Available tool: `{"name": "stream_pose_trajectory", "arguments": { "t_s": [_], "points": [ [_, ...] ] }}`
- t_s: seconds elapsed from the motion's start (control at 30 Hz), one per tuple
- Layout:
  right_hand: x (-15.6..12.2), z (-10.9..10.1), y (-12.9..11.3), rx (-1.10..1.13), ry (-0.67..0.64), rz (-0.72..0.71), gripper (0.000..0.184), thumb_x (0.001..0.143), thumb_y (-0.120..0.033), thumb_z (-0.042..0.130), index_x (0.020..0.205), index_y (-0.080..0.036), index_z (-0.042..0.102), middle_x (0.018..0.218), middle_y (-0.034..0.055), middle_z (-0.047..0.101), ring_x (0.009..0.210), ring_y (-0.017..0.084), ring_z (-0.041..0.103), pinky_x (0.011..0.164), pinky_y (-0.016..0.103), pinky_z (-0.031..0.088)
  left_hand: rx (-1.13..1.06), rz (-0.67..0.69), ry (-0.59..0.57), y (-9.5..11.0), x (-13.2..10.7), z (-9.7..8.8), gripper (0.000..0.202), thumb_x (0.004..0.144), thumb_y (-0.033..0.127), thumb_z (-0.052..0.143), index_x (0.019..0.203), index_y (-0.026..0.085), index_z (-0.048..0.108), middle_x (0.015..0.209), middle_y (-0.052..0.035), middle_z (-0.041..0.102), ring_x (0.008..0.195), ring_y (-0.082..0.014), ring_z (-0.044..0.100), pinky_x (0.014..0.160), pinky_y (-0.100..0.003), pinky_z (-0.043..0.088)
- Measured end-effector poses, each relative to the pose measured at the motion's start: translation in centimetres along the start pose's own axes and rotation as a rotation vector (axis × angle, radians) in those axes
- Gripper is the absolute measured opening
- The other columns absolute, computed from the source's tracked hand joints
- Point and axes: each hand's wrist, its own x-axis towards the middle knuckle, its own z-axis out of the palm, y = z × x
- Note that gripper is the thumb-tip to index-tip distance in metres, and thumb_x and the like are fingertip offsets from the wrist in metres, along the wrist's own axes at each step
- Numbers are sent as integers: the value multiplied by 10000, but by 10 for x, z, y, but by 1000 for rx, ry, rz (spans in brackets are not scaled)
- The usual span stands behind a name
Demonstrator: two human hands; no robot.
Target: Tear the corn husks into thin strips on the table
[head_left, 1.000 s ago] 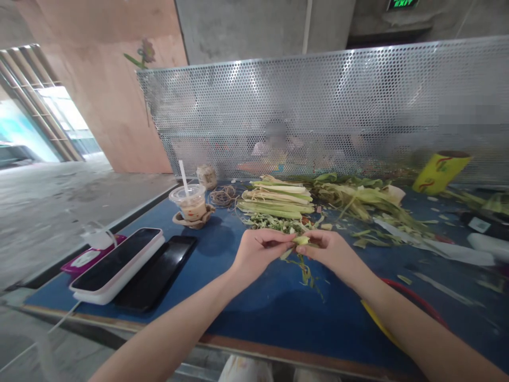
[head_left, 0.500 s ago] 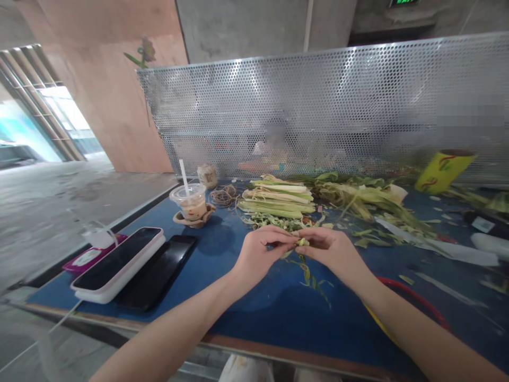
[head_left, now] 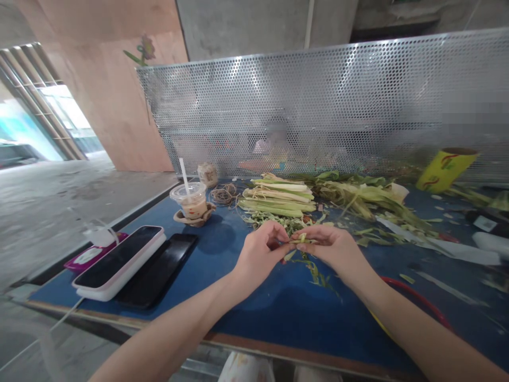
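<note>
My left hand point(head_left: 260, 252) and my right hand point(head_left: 330, 248) meet above the blue table point(head_left: 254, 302), both pinching a small green-and-yellow strip of leaf point(head_left: 301, 240) between fingertips. Thin green ends of the strip point(head_left: 314, 273) hang down from it onto the table. Just beyond my hands lies a neat stack of cut pale green strips point(head_left: 278, 199), with loose shreds point(head_left: 274, 218) in front of it.
A drink cup with a straw point(head_left: 191, 201) and a coil of twine point(head_left: 223, 194) stand at the back left. Two phones point(head_left: 119, 262) lie near the left edge. Leaf scraps point(head_left: 366, 199), a yellow cup point(head_left: 447, 168) and a perforated metal screen point(head_left: 318, 106) line the back; a person sits behind it.
Both hands have stayed together over the table, working the strip between the fingertips; the hanging ends have shifted slightly right. The view tilted a little.
</note>
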Motion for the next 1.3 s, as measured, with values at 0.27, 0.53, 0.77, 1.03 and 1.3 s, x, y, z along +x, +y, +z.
{"name": "stream_pose_trajectory", "arguments": {
  "t_s": [0.27,0.53,0.77,1.03,1.3],
  "points": [
    [1,0,-4,129,-12,74,199,513,-310,774,667,-209,697,758,38,718,718,184,657,722,314,511,-14,7,-7,-1,-1,1,253,677,284,645,703,188,412,625,48,514,491,-74,514,418,-179,455],
    [2,1,-11,23,66,83,245,439,-378,789,537,-196,657,640,56,699,626,205,643,622,329,505,19,-5,-31,0,-3,2,249,677,303,648,711,185,431,647,40,536,439,-56,493,412,-178,424],
    [2,-4,-4,-2,14,-80,157,555,-357,743,587,-215,683,682,36,692,672,186,631,656,315,488,-248,-190,-163,3,7,-1,355,613,336,709,857,138,543,702,-2,630,450,-67,555,483,-201,451],
    [5,-3,-3,-91,-39,-138,104,641,-327,692,627,-224,689,698,26,679,689,175,613,677,309,476,-271,-245,-126,1,7,1,226,565,306,739,641,115,647,602,-15,657,480,-79,566,546,-199,463],
    [1,-7,-8,-245,-9,-171,118,646,-329,677,634,-212,689,676,34,649,693,191,597,649,309,453,19,27,-138,3,8,-7,470,662,346,673,1095,184,584,953,-80,620,737,-134,579,606,-220,453]
  ]
}}
